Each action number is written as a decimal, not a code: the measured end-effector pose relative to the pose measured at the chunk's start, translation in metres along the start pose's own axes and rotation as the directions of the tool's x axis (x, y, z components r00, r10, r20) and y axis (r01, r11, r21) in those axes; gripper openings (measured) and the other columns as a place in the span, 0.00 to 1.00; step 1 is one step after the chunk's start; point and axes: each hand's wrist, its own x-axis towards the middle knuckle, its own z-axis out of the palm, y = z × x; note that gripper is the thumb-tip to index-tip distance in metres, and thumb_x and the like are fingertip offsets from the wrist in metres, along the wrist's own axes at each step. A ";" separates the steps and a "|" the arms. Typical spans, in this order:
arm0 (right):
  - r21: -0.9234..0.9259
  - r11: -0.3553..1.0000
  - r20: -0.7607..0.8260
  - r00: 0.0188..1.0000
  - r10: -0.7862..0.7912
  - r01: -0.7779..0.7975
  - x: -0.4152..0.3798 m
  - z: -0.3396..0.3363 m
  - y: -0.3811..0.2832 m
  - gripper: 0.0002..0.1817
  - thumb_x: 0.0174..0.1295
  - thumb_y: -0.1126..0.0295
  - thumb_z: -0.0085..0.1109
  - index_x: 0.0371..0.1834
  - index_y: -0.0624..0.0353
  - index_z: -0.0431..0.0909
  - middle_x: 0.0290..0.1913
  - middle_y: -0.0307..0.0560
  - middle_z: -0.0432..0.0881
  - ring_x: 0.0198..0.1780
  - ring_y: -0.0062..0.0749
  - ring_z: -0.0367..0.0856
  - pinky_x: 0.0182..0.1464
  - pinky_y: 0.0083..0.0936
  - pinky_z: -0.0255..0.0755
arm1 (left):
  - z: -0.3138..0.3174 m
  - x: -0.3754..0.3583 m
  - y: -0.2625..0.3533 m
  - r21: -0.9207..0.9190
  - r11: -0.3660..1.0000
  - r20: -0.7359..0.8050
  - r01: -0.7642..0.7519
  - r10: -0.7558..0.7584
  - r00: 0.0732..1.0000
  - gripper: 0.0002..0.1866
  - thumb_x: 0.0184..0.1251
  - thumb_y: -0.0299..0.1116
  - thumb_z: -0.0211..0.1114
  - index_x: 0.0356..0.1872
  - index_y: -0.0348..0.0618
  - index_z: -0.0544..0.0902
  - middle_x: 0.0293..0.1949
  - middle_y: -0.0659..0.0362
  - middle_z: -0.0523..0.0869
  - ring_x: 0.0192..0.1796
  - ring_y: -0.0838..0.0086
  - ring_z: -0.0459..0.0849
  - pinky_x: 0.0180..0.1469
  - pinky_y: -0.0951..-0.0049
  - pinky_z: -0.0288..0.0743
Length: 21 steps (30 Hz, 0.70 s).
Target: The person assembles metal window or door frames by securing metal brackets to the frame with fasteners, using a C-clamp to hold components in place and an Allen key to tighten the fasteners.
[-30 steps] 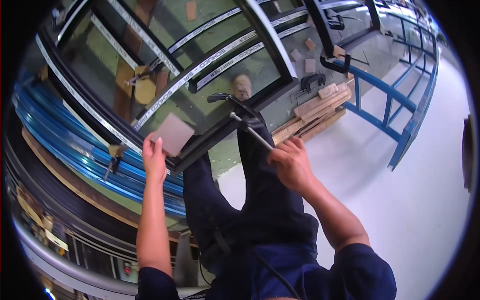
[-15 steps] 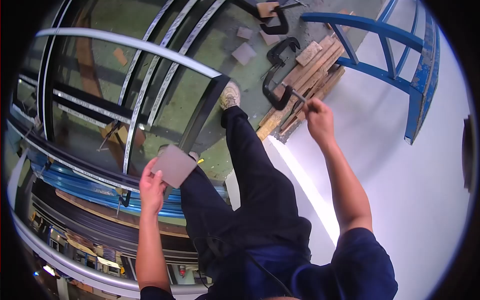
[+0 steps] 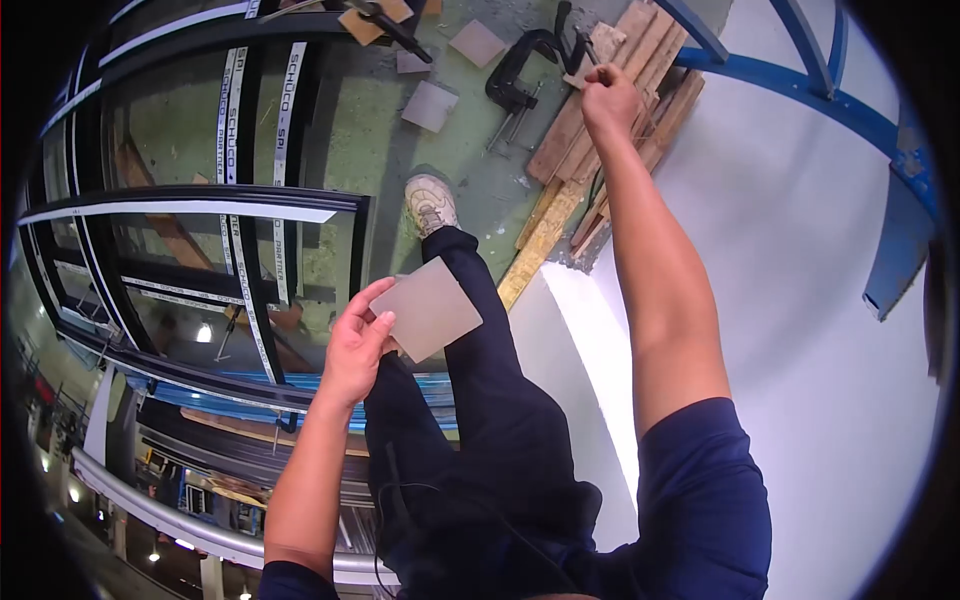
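Note:
My left hand (image 3: 360, 345) grips a flat square grey-brown board piece (image 3: 428, 310) by its left corner, thumb on top, in front of my legs. My right hand (image 3: 610, 100) is stretched forward over the stacked wood, closed around the screw end of a black C-clamp (image 3: 566, 35). That clamp is seen nearly edge-on, and partly overlaps the pile. Left of it, a second black C-clamp (image 3: 515, 68) lies on the green floor.
Black frames with printed tape (image 3: 180, 207) fill the left side. Timber offcuts (image 3: 570, 150) lie ahead, beside a blue metal stand (image 3: 780, 105). Square pieces (image 3: 430, 106) lie on the floor near my shoe (image 3: 431, 203). Another clamp (image 3: 385, 25) holds a wooden block at the top.
My right hand has moved forward with the C-clamp, over the wood pile. My left hand and the board piece have shifted right and slightly up. The view has turned.

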 end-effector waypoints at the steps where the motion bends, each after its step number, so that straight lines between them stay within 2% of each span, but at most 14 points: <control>1: 0.019 0.998 0.025 0.998 -0.054 0.053 0.006 0.003 0.002 0.08 0.48 0.79 0.56 0.29 0.57 0.83 0.28 0.41 0.84 0.32 0.26 0.82 0.39 0.24 0.74 | 0.004 0.004 0.000 0.017 1.000 0.001 0.008 -0.008 1.000 0.23 0.74 0.30 0.57 0.68 0.39 0.67 0.56 0.53 0.78 0.56 0.71 0.80 0.56 0.67 0.80; 2: 0.029 0.999 0.017 0.999 -0.029 0.029 0.014 0.007 0.010 0.08 0.48 0.79 0.56 0.29 0.57 0.83 0.28 0.41 0.84 0.32 0.26 0.82 0.39 0.24 0.74 | 0.011 0.011 0.002 0.042 0.999 -0.002 0.020 -0.020 1.000 0.23 0.74 0.30 0.57 0.68 0.39 0.67 0.56 0.53 0.78 0.56 0.71 0.80 0.56 0.67 0.80; 4: 0.245 0.963 -0.022 0.993 0.118 -0.109 0.020 0.010 0.004 0.09 0.44 0.81 0.59 0.29 0.59 0.83 0.28 0.40 0.84 0.32 0.25 0.81 0.39 0.23 0.74 | 0.021 0.010 0.004 0.028 0.998 -0.016 0.053 -0.053 0.998 0.24 0.74 0.30 0.57 0.68 0.39 0.67 0.55 0.54 0.78 0.54 0.72 0.80 0.55 0.68 0.81; 6: 0.274 0.951 -0.044 0.986 0.158 -0.141 0.018 0.012 0.000 0.09 0.44 0.84 0.59 0.27 0.59 0.82 0.27 0.41 0.83 0.30 0.27 0.80 0.34 0.25 0.74 | 0.023 0.009 0.002 0.029 0.997 -0.018 0.066 -0.065 0.998 0.24 0.74 0.31 0.57 0.68 0.39 0.67 0.54 0.54 0.78 0.54 0.72 0.81 0.54 0.68 0.81; 8: 0.515 0.788 0.045 0.929 0.369 -0.338 0.020 0.013 -0.003 0.10 0.49 0.86 0.55 0.30 0.59 0.79 0.25 0.44 0.81 0.27 0.30 0.79 0.30 0.27 0.74 | 0.023 0.011 0.002 0.026 0.997 -0.021 0.066 -0.065 0.998 0.24 0.74 0.31 0.57 0.68 0.39 0.67 0.54 0.54 0.79 0.54 0.72 0.81 0.54 0.68 0.81; 9: 0.519 0.784 0.048 0.928 0.371 -0.340 0.020 0.014 -0.004 0.10 0.49 0.86 0.55 0.30 0.59 0.79 0.25 0.44 0.81 0.27 0.30 0.79 0.30 0.27 0.74 | 0.022 0.012 0.003 0.052 0.995 -0.020 0.087 -0.086 0.996 0.24 0.74 0.31 0.57 0.68 0.39 0.67 0.53 0.54 0.79 0.53 0.72 0.81 0.54 0.67 0.81; 11: 0.700 0.543 0.175 0.849 0.498 -0.463 0.022 0.013 -0.008 0.15 0.53 0.89 0.48 0.40 0.59 0.74 0.27 0.51 0.80 0.25 0.35 0.77 0.26 0.31 0.74 | 0.024 0.013 0.005 0.079 0.991 -0.023 0.107 -0.105 0.994 0.24 0.74 0.31 0.57 0.68 0.39 0.67 0.53 0.54 0.78 0.53 0.72 0.81 0.54 0.67 0.81; 12: 0.701 0.543 0.174 0.850 0.498 -0.462 0.023 0.015 -0.005 0.15 0.53 0.89 0.48 0.40 0.59 0.74 0.27 0.51 0.80 0.25 0.35 0.77 0.26 0.31 0.74 | 0.024 0.016 0.006 0.086 0.991 -0.029 0.107 -0.105 0.994 0.24 0.74 0.31 0.57 0.68 0.39 0.67 0.53 0.55 0.78 0.53 0.72 0.81 0.54 0.67 0.81; 14: 0.802 0.291 0.265 0.748 0.608 -0.521 0.019 0.022 0.003 0.19 0.55 0.89 0.43 0.49 0.58 0.66 0.31 0.56 0.79 0.24 0.38 0.76 0.26 0.36 0.76 | 0.026 0.021 0.007 0.091 0.990 -0.037 0.110 -0.107 0.994 0.24 0.74 0.31 0.57 0.68 0.40 0.67 0.53 0.55 0.78 0.53 0.72 0.81 0.54 0.67 0.81; 15: 0.814 0.260 0.278 0.741 0.611 -0.520 0.019 0.030 0.020 0.21 0.56 0.89 0.42 0.52 0.58 0.63 0.34 0.58 0.79 0.24 0.39 0.76 0.26 0.38 0.75 | 0.028 0.026 0.008 0.090 0.991 -0.039 0.098 -0.095 0.995 0.24 0.74 0.32 0.57 0.68 0.40 0.67 0.52 0.56 0.78 0.53 0.72 0.81 0.54 0.67 0.81; 16: 0.813 0.258 0.283 0.741 0.609 -0.523 0.014 0.036 0.036 0.21 0.56 0.89 0.42 0.52 0.58 0.63 0.34 0.58 0.79 0.24 0.39 0.76 0.26 0.38 0.75 | 0.028 0.031 0.009 0.089 0.992 -0.044 0.084 -0.080 0.996 0.24 0.74 0.32 0.57 0.69 0.41 0.67 0.52 0.56 0.78 0.54 0.72 0.80 0.54 0.67 0.81; 18: 0.849 0.134 0.263 0.627 0.733 -0.512 0.000 0.051 0.068 0.19 0.56 0.88 0.45 0.50 0.59 0.66 0.34 0.56 0.79 0.25 0.39 0.76 0.26 0.35 0.73 | 0.030 0.047 0.010 0.081 0.994 -0.059 0.078 -0.073 0.996 0.25 0.74 0.33 0.58 0.69 0.42 0.67 0.56 0.56 0.77 0.57 0.72 0.79 0.56 0.65 0.79; 19: 0.844 0.125 0.274 0.620 0.735 -0.521 -0.010 0.059 0.090 0.19 0.56 0.88 0.45 0.50 0.59 0.66 0.34 0.56 0.79 0.25 0.39 0.76 0.26 0.35 0.73 | 0.029 0.058 0.010 0.074 0.994 -0.066 0.077 -0.072 0.995 0.26 0.73 0.34 0.58 0.69 0.43 0.66 0.60 0.56 0.76 0.60 0.71 0.77 0.58 0.64 0.76; 21: 0.748 0.154 0.319 0.553 0.770 -0.645 -0.027 0.069 0.130 0.19 0.55 0.86 0.49 0.50 0.58 0.69 0.35 0.52 0.79 0.28 0.35 0.76 0.32 0.40 0.72 | 0.031 0.089 0.009 0.082 0.993 -0.118 0.084 -0.074 0.990 0.26 0.73 0.34 0.58 0.70 0.43 0.66 0.60 0.56 0.76 0.60 0.71 0.77 0.57 0.65 0.77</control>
